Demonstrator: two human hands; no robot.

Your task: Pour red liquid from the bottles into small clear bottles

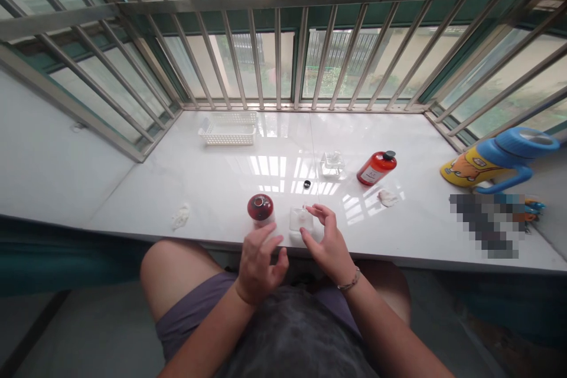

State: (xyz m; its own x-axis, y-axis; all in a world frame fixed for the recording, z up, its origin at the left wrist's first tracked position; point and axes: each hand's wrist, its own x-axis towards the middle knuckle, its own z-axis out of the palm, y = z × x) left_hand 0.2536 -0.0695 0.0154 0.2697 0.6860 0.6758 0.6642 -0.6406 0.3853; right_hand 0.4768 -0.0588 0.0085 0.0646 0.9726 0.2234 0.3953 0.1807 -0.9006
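Note:
An uncapped red bottle stands near the front edge of the white counter, its round opening facing up. Just in front of it is my left hand, fingers loosely bent and apart, holding nothing; whether a fingertip touches the bottle I cannot tell. To the right of the bottle sits a clear square container. My right hand reaches in at its right side, thumb and fingers spread, with the fingertips close to it. A small black cap lies behind the container.
Farther back are a second clear container and a red bottle with a black cap. Crumpled tissues lie nearby, with another white tissue at left. A white basket stands by the barred window; a blue-yellow flask is at right.

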